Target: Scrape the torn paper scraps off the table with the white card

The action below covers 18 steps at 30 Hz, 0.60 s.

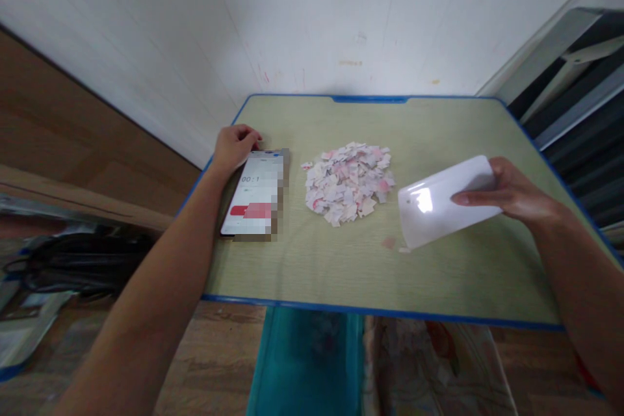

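My right hand [507, 192] grips a glossy white plastic container [443, 201], thumb on the near face and fingers behind it. The container is tilted, one end slanting down towards the tabletop; its inside is hidden. Left of it lies a heap of small torn paper pieces [348, 182], mostly white with some pink. A few scraps [404, 249] sit by the container's lower end. My left hand [237, 143] rests at the table's left edge, fingers curled and their undersides hidden. Just beside it lies a phone [253, 198] with a lit timer screen, partly pixelated.
The blue-edged folding table [336, 270] stands against a white wall [312, 32]. Below its near edge are a teal bin [307, 364] and a patterned bag or cloth [439, 370]. Brown cardboard [88, 117] stands left; a dark ribbed object [589, 117] is at right.
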### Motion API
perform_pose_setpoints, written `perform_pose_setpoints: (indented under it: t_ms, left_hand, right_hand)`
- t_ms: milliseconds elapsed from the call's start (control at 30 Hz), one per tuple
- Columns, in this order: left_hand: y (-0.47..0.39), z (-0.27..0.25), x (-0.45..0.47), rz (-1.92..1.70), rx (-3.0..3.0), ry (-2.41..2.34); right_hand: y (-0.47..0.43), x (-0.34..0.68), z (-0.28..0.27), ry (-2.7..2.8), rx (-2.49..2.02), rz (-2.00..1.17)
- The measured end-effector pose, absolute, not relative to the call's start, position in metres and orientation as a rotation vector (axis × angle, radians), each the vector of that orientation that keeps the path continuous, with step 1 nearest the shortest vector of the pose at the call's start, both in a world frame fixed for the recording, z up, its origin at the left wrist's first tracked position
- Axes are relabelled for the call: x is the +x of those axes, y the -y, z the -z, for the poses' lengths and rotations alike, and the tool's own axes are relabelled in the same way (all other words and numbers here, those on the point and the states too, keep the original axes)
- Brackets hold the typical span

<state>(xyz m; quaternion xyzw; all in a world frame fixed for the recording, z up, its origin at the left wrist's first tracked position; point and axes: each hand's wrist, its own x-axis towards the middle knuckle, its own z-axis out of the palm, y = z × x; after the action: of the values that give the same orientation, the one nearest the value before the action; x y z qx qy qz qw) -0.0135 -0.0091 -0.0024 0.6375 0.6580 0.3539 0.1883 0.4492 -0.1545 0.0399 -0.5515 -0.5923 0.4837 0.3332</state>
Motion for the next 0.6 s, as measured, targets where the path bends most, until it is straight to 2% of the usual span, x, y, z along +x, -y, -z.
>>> perform_pose_setpoints:
  t_ms: [400, 600]
  left_hand:
    - [0.012, -0.001, -0.009, -0.992, 1.768, -1.856]
    - [0.010, 0.001, -0.010, -0.980, 1.750, -1.866]
  right_hand:
    - [0.155, 0.433, -0.034, 1.834, -1.322, -1.762]
    - [0.156, 0.435, -0.033, 1.757, -1.224, -1.827]
